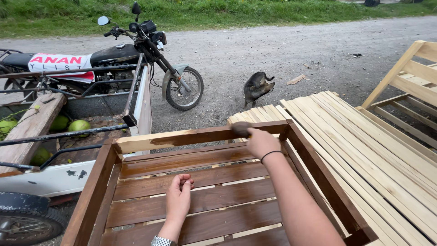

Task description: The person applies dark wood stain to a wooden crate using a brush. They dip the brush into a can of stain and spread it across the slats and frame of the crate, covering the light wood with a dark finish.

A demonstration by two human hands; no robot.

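Note:
A slatted wooden frame [318, 168], mostly stained dark brown, fills the lower middle of the head view. Its far rail [182, 136] is brown on the right and bare pale wood on the left. My right hand [260, 142] holds a dark brush or pad [240, 129] against that far rail, near its right end. My left hand [179, 198] rests on a stained slat [218, 200] in the middle of the frame, its fingers loosely curled and holding nothing. A dark band circles my right wrist.
Unstained pale slats [364, 146] lie stacked to the right, with a bare wooden frame [409, 77] beyond them. A motorcycle [114, 59] with a sidecart holding green fruit [78, 125] stands at left. A dark animal [256, 87] stands on the gravel road ahead.

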